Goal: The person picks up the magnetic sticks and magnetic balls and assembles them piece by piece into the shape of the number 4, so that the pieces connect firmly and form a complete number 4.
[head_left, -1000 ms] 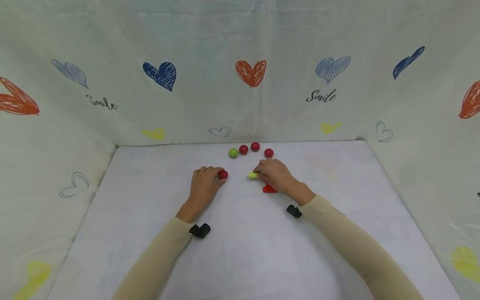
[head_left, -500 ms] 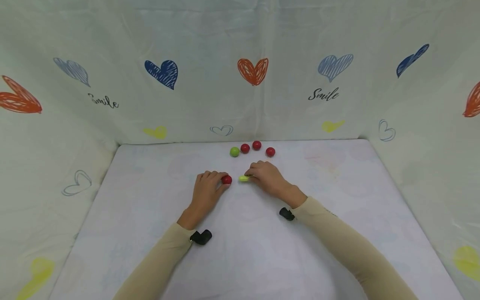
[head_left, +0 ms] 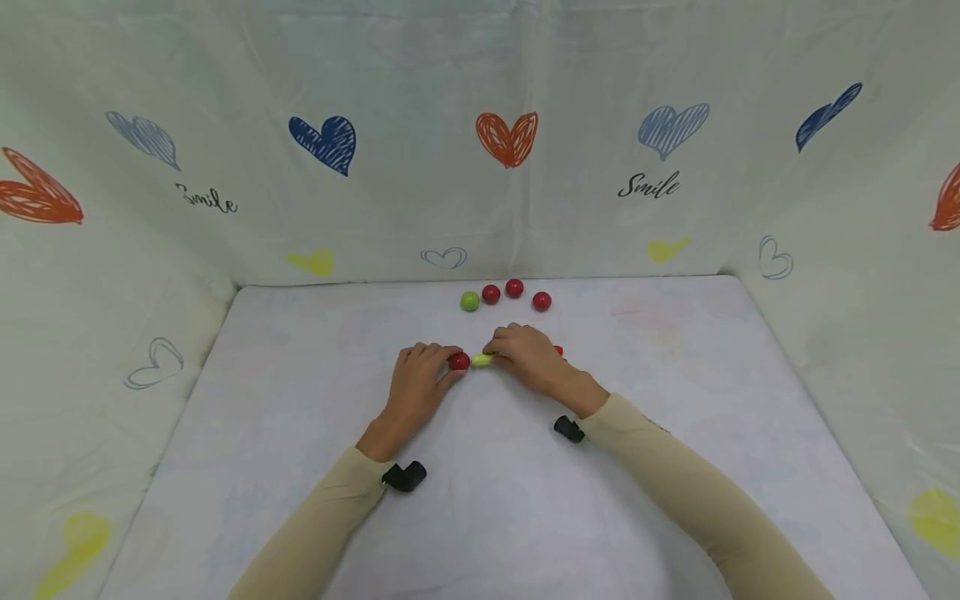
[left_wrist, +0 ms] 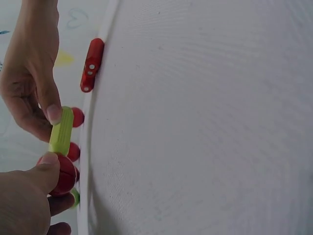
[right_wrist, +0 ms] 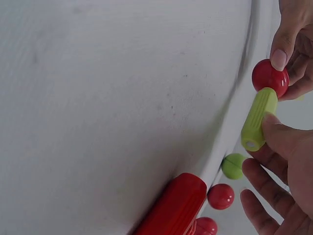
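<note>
Between the thumb and fingers of my left hand point(head_left: 418, 385) is a glossy red ball point(right_wrist: 270, 77), seen in all views. My right hand point(head_left: 528, 358) pinches a ribbed lime-green stick point(right_wrist: 260, 117) by its side. A small metal spot shows on the stick's near end in the right wrist view. The stick's other end meets the red ball in both wrist views. On the table beside my right hand lie red stick pieces point(left_wrist: 92, 63) with metal spots, mostly hidden behind that hand in the head view.
Toward the back of the white table point(head_left: 315, 500) sit a green ball point(head_left: 469, 302) and three red balls, one of them the rightmost red ball point(head_left: 542, 302). Cloth walls point(head_left: 405, 200) printed with hearts rise behind and at both sides.
My right hand has moved left with the lime-green stick, closing the gap to the red ball. The left hand has shifted slightly right with the ball. Red pieces now show behind my right hand.
</note>
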`<move>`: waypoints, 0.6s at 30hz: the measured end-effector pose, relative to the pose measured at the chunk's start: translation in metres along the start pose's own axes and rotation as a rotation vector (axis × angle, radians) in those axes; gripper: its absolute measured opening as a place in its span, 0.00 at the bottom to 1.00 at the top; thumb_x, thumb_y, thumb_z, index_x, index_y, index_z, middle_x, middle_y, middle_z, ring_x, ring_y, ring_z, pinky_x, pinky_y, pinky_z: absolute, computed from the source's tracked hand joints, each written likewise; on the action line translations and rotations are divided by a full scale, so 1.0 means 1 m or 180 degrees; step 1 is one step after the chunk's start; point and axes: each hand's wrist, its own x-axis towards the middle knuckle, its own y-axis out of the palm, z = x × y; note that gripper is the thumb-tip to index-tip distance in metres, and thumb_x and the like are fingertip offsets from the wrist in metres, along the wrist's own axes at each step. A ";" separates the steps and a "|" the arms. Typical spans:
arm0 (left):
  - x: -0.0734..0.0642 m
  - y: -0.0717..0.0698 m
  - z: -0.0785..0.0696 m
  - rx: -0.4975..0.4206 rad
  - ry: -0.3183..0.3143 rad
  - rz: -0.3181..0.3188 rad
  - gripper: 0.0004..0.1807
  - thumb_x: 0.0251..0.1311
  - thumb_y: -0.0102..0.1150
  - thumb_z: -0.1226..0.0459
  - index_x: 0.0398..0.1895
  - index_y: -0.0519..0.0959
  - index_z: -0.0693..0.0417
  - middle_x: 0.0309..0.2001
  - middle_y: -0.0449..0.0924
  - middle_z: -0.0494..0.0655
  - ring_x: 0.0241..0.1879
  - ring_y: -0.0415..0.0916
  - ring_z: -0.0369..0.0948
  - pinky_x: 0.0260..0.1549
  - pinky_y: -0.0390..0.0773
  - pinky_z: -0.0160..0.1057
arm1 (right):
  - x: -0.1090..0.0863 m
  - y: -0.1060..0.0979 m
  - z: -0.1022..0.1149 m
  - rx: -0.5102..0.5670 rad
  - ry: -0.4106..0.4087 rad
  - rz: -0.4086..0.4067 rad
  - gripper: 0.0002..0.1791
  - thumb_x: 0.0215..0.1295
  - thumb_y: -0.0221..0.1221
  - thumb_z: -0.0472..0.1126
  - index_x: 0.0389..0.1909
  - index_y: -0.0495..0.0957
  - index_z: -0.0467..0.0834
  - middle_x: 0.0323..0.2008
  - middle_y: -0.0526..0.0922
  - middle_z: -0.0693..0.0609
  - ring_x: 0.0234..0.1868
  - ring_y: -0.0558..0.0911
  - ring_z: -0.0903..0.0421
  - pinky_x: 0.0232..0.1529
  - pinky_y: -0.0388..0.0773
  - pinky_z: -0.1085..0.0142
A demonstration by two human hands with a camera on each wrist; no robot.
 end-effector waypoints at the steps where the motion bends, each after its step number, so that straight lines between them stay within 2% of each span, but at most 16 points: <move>1: 0.000 0.000 0.000 -0.0006 0.0014 -0.0003 0.19 0.65 0.73 0.58 0.57 0.85 0.52 0.46 0.87 0.48 0.48 0.78 0.49 0.57 0.74 0.56 | 0.000 0.000 0.001 0.0009 -0.0006 0.0008 0.11 0.69 0.70 0.34 0.51 0.89 0.43 0.44 0.88 0.51 0.46 0.84 0.51 0.52 0.82 0.58; 8: 0.001 0.000 0.000 0.0011 0.0037 0.0073 0.22 0.68 0.71 0.57 0.63 0.83 0.50 0.47 0.86 0.48 0.48 0.77 0.49 0.58 0.73 0.55 | 0.001 0.000 0.003 -0.0025 -0.0006 0.0023 0.12 0.68 0.70 0.34 0.52 0.89 0.43 0.45 0.88 0.50 0.47 0.84 0.51 0.53 0.82 0.58; 13: 0.001 -0.002 -0.001 0.0051 0.0084 0.0020 0.21 0.67 0.71 0.57 0.62 0.85 0.50 0.46 0.86 0.47 0.48 0.77 0.48 0.57 0.74 0.54 | 0.002 0.000 0.002 -0.0011 0.0027 0.0060 0.12 0.70 0.69 0.36 0.53 0.88 0.42 0.46 0.88 0.50 0.48 0.84 0.51 0.53 0.82 0.58; 18: -0.001 -0.003 -0.003 0.0019 0.0047 0.0024 0.19 0.67 0.72 0.59 0.59 0.86 0.51 0.46 0.86 0.48 0.48 0.78 0.49 0.57 0.74 0.55 | 0.001 -0.007 -0.005 -0.0064 0.0287 0.0060 0.14 0.74 0.66 0.41 0.56 0.87 0.43 0.51 0.86 0.49 0.53 0.84 0.50 0.58 0.82 0.57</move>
